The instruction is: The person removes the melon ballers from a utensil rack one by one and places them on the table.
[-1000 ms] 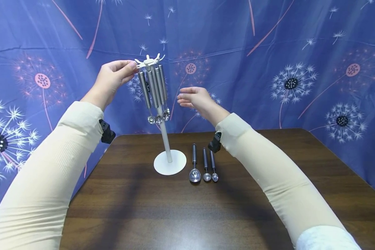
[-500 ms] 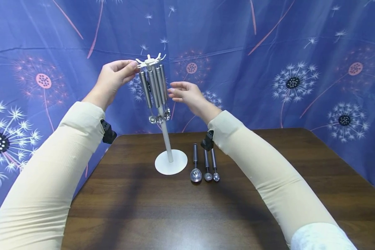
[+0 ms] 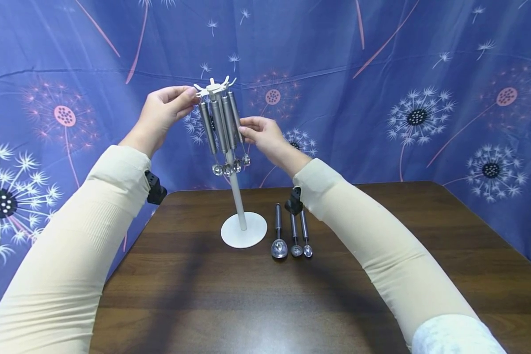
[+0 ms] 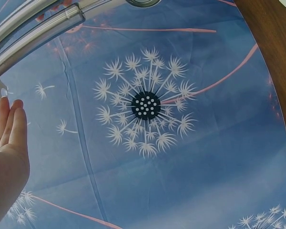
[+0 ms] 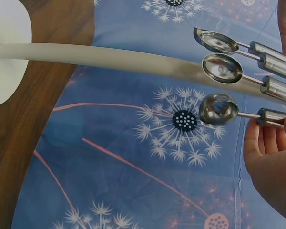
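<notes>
A white stand (image 3: 236,196) with a round base and a ring of upturned hooks on top carries several metal melon ballers (image 3: 219,128), hanging bowl-down. My left hand (image 3: 161,110) pinches the end of a left-side hook between thumb and fingertips; the left wrist view catches part of this hand (image 4: 12,148) at its edge. On the other side, my right hand (image 3: 265,137) pinches the handle of the rightmost hanging melon baller (image 5: 218,109). Its thumb and fingers lie either side of the handle near the neck. The handle's upper end is outside the right wrist view.
Three more metal scoops lie side by side on the brown wooden table (image 3: 194,295), right of the stand's base: a large one (image 3: 279,248) and two smaller ones (image 3: 296,250), their handles partly behind the right wrist camera. A blue dandelion-print cloth (image 3: 336,108) hangs behind.
My right hand has come left to the stand and taken hold of the rightmost melon baller, whose bowl now swings out to the right, apart from the others. My left hand stays at the hook.
</notes>
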Demonstrator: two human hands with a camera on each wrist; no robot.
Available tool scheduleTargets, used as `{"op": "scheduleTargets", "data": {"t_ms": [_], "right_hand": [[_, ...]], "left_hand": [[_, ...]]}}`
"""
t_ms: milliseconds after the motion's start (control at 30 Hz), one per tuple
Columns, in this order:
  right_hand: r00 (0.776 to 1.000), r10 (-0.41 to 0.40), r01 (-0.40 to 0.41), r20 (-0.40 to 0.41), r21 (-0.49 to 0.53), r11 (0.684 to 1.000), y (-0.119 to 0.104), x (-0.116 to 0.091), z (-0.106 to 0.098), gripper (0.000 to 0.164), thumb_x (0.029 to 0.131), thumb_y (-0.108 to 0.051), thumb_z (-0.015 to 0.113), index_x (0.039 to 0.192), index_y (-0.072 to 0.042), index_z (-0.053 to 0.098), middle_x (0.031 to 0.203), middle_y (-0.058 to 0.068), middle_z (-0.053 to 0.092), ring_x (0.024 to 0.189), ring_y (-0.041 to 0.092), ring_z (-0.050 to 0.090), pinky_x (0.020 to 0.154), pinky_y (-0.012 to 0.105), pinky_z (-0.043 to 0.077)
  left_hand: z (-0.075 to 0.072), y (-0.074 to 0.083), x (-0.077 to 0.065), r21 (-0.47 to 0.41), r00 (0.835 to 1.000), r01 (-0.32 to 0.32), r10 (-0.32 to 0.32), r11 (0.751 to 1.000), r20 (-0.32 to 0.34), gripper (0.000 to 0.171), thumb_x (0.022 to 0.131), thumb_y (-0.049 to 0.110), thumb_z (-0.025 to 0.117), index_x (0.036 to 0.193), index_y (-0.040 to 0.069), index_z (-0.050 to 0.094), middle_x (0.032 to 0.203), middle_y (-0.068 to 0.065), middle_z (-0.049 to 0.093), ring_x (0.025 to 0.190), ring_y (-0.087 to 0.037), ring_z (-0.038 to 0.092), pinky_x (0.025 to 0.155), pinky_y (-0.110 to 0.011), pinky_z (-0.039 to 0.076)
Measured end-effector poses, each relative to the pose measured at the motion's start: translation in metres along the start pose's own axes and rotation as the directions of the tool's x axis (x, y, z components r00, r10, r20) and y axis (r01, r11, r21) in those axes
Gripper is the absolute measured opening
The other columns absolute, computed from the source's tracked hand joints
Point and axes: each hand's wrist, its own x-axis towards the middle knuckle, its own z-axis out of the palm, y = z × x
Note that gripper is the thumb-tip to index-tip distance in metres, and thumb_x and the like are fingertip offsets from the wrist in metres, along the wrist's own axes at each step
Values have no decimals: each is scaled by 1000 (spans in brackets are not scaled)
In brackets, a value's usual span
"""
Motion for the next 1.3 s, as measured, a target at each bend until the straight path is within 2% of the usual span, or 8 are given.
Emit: {"op": "scheduleTargets", "data": {"t_ms": [133,367,600,833,933,1133,1300], "right_hand": [[1000,4,-4,-19,-10,1000,-2,-2,-3,31,96,-10,60,126,0,59,116,12,64,91,10,60,92,28,53],[999,0,0,-34,0,1000,-9,-5,-5,31,96,-8,59,125,2,58,102,4,62,88,10,59,89,26,53],[994,-24,25,-110,9,1000,-12,-7,-2,30,96,-9,59,124,3,59,113,13,64,88,11,60,89,25,54],[990,24,-19,-139,36,999,1,-10,-5,30,96,-8,60,123,5,59,107,11,65,83,9,59,90,27,54],[988,45,-38,-150,46,998,8,-11,-10,31,96,-9,60,124,5,58,112,14,64,86,10,59,91,28,54],[984,80,-78,-159,17,997,21,-15,-24,33,97,-12,59,126,2,58,121,16,62,92,13,61,93,28,53],[981,85,-84,-176,13,996,32,-16,-33,34,96,-11,60,127,4,57,121,18,62,90,12,61,92,29,54]], "left_hand": [[0,0,0,5,1000,-6,6,1000,-3,45,91,23,69,125,-4,57,101,0,66,110,-16,61,108,-26,43],[0,1,-1,16,1000,-17,17,1000,10,40,91,23,69,121,-1,59,101,2,67,108,-13,61,108,-26,43],[-3,6,-1,62,999,-8,5,998,47,42,91,25,69,122,-1,59,104,1,67,111,-15,61,109,-25,41],[-8,7,-1,85,995,-12,4,996,102,48,92,23,67,129,-5,54,103,3,67,108,-11,62,109,-25,41],[-8,8,-1,107,996,-5,-5,994,92,48,91,24,69,128,-3,56,103,4,68,108,-10,62,108,-24,42],[-6,9,-1,163,998,-16,7,986,58,35,89,24,71,119,7,61,104,6,66,110,-11,60,107,-24,43],[-4,8,-1,211,999,-28,20,977,38,37,91,26,68,124,12,59,110,5,59,116,-15,55,112,-30,39]]}}
